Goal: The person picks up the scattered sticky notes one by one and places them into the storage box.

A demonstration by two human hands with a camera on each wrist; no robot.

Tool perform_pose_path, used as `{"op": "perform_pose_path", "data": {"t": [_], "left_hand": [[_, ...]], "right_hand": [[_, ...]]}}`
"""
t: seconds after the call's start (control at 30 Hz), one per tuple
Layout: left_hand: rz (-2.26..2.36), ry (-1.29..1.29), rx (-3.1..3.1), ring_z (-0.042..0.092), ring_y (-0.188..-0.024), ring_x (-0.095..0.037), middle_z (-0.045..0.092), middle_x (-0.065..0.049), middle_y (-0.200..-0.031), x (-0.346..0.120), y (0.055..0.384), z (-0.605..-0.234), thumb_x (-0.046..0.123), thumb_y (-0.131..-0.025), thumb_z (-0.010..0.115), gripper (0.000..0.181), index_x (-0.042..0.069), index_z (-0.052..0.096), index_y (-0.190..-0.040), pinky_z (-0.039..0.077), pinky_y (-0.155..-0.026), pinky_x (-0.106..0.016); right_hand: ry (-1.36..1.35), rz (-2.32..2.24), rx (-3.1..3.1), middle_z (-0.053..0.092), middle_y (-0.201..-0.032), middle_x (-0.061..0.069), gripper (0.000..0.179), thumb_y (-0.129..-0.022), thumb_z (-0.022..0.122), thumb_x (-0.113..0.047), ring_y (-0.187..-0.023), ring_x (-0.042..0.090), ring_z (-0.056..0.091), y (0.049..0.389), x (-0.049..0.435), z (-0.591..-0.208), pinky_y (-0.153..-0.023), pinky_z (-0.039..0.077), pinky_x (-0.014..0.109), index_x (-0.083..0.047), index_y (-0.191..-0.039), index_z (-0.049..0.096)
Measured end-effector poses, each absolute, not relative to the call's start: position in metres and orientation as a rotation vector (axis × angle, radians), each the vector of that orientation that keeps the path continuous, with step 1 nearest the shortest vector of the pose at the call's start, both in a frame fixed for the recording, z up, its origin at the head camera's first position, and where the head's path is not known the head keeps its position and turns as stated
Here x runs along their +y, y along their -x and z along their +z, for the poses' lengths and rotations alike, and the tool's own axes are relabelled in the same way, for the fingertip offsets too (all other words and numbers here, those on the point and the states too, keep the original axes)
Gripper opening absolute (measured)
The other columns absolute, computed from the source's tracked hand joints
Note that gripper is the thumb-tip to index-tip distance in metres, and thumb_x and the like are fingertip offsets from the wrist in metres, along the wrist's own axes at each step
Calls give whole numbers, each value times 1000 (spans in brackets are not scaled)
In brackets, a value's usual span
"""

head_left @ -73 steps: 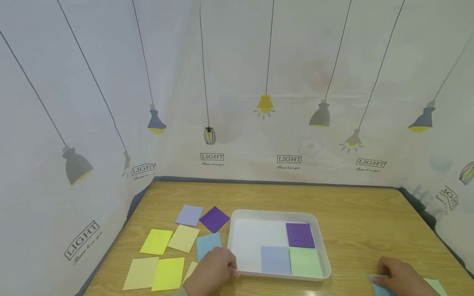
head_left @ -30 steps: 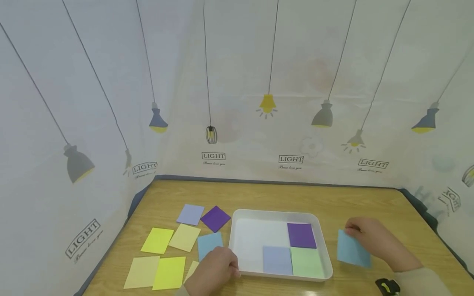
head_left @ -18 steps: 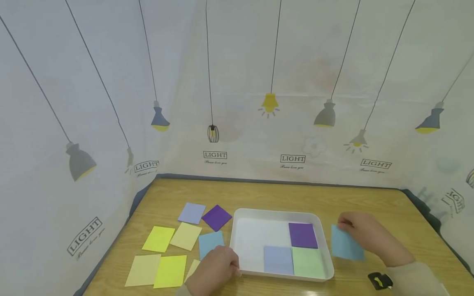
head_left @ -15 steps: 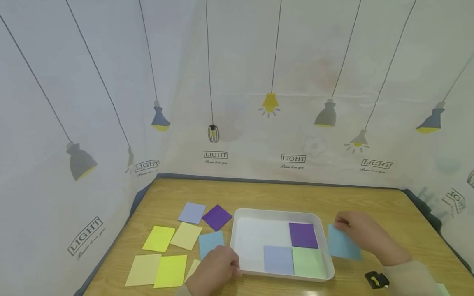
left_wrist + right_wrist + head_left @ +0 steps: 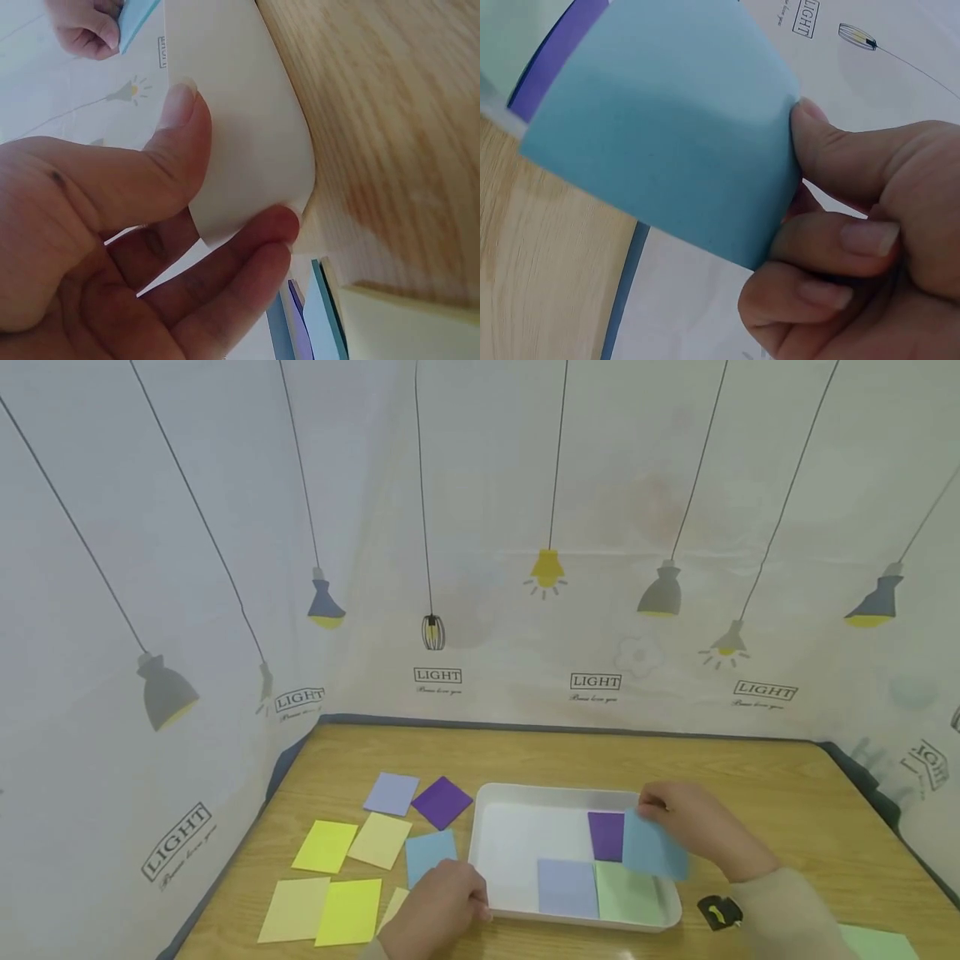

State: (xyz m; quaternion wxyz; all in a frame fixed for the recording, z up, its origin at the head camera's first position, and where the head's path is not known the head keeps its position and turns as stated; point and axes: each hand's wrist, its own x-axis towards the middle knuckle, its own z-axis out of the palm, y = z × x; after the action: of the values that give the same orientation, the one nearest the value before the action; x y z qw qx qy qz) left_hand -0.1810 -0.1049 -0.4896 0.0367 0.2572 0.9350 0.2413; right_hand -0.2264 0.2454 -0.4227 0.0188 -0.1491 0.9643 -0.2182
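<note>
While the left hand [image 5: 438, 906] pinches the white tray [image 5: 521, 833] at its near left corner | the right hand [image 5: 693, 825] grips a blue sheet [image 5: 654, 850] by one edge above the tray's right side | from here I see a purple sheet [image 5: 605, 835], a lavender sheet [image 5: 567, 887] and a pale green sheet [image 5: 625, 893] lying inside

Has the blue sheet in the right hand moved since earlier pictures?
Yes, leftward: the held blue sheet, earlier right of the white tray, now overlaps its right side in the head view.
</note>
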Motion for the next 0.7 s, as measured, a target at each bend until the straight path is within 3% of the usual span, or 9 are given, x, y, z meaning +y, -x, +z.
{"op": "perform_pose_path", "data": {"t": [0.7], "left_hand": [[740,-733,2848,50,-62,1,63,13,-68,-103,179,-484,15,-80,80,18,17,72,-64,46,-60,-20]], "right_hand": [[453,-704,2907,60,-75,-4,13,-95,68,-12,-70,13,50,239,192,-440,-64,43,30,-14,-82,68]]}}
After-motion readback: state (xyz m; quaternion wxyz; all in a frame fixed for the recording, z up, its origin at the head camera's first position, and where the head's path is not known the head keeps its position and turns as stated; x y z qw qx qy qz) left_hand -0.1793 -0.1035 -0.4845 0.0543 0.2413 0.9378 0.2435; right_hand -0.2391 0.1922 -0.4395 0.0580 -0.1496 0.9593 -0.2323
